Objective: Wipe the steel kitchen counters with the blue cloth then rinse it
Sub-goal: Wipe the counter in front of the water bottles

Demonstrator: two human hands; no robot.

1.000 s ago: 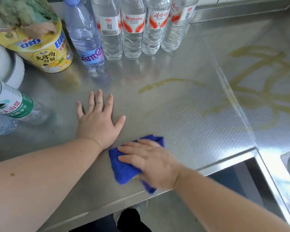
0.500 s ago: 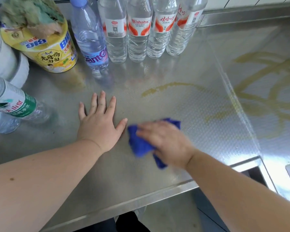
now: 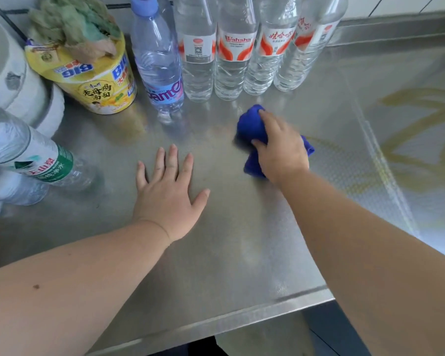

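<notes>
While bunched — blue cloth [image 3: 252, 129] under right hand's [image 3: 280, 147] fingers [image 3: 263, 115], on steel counter [image 3: 242, 240].

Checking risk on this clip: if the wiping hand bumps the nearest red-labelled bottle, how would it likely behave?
The red-labelled bottle looks tall and narrow-based, so it could tip. It seems full of water, probably heavy enough to resist a light nudge from the blue cloth under the right hand. On the smooth steel counter it may slide first.
</notes>
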